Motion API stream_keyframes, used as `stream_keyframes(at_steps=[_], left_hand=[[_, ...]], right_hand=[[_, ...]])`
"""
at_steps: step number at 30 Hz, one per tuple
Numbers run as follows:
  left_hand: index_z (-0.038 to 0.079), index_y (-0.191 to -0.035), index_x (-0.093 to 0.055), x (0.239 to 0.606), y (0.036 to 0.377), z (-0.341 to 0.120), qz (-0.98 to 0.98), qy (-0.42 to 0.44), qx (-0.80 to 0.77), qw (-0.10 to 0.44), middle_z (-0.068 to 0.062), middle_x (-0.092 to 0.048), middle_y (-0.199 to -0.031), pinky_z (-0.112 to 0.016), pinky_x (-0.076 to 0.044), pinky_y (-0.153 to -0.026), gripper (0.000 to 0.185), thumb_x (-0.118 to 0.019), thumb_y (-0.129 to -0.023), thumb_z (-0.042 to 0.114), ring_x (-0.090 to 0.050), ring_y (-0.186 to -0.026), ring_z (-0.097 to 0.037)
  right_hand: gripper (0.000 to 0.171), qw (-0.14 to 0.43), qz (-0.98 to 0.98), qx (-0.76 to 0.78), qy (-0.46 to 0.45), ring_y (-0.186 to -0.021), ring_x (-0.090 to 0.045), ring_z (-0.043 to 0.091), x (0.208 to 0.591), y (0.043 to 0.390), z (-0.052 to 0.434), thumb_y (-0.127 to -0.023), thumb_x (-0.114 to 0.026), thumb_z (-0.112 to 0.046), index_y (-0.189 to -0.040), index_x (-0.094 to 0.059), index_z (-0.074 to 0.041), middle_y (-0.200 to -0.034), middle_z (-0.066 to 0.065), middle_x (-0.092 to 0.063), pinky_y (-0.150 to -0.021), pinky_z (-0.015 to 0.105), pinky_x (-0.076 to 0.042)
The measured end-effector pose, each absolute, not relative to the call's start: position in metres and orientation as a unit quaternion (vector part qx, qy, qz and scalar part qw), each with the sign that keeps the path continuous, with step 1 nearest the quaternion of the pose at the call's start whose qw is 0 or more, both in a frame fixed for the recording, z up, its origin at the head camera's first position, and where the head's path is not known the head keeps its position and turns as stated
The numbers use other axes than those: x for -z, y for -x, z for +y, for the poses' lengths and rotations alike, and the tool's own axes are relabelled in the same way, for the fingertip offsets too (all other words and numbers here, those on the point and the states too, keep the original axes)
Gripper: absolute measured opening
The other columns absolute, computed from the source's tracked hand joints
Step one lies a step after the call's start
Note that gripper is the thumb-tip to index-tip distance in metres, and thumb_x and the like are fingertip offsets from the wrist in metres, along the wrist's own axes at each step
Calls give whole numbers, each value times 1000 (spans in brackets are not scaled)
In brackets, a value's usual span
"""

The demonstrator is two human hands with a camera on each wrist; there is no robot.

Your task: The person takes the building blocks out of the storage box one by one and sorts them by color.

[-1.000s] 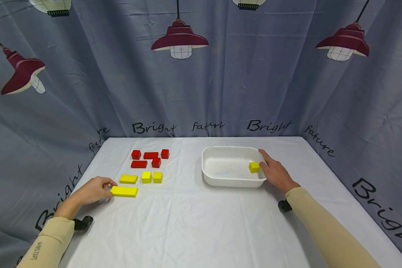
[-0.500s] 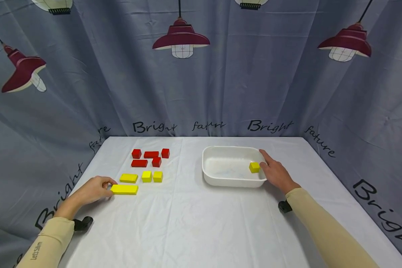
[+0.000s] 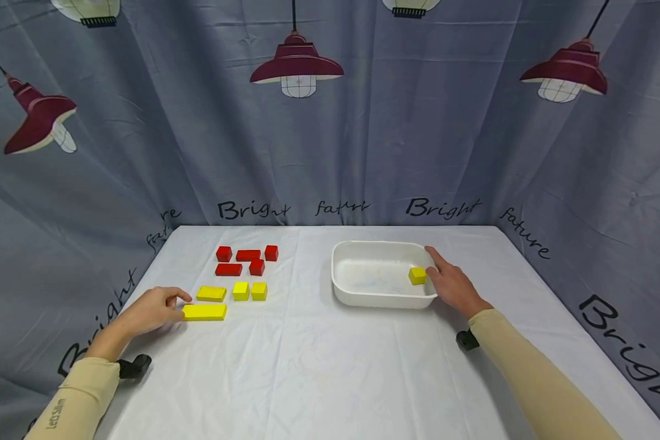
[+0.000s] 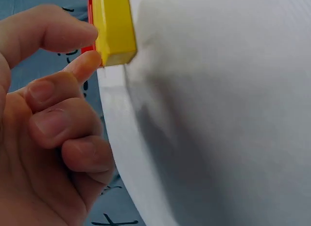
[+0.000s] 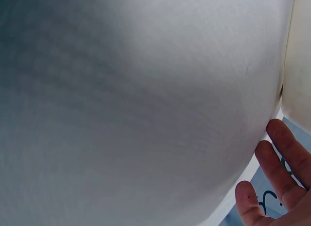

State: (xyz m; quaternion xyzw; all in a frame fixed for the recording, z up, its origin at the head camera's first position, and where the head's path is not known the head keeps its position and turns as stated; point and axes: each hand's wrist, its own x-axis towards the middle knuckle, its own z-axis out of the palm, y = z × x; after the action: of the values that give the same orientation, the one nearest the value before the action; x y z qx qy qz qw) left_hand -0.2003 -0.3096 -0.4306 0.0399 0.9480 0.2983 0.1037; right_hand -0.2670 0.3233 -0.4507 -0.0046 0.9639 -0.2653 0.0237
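Fingertips of left hand (image 3: pixel 153 310) against long yellow block (image 3: pixel 205 312).

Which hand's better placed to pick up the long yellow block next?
Left, most likely. The left hand already touches the near end of the long yellow block, fingertips on it. The right hand rests at the white tray, across the table.
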Motion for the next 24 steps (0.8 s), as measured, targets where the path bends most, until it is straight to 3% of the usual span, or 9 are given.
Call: stream_keyframes(at_steps=[12,24], left_hand=[[4,-110,-67,409,212,-269,946,-72,-316,28,-2,-40,-67,-28,-34,-52,22,-64,-91,14,-39,-57,-17],[9,-106,-70,401,223,-205,928,-144,-341,27,0,-38,-64,-31,-39,-63,18,-66,-91,18,-37,-59,-17]], right_hand=[[61,23,963,268,6,-142,-33,51,452,268,325,-106,-26,-35,-163,-6,-24,-162,25,-26,-114,67,-24],[61,18,964,264,4,-140,-35,52,452,266,326,-106,-27,-34,-163,-8,-24,-161,25,-28,-113,68,-26]])
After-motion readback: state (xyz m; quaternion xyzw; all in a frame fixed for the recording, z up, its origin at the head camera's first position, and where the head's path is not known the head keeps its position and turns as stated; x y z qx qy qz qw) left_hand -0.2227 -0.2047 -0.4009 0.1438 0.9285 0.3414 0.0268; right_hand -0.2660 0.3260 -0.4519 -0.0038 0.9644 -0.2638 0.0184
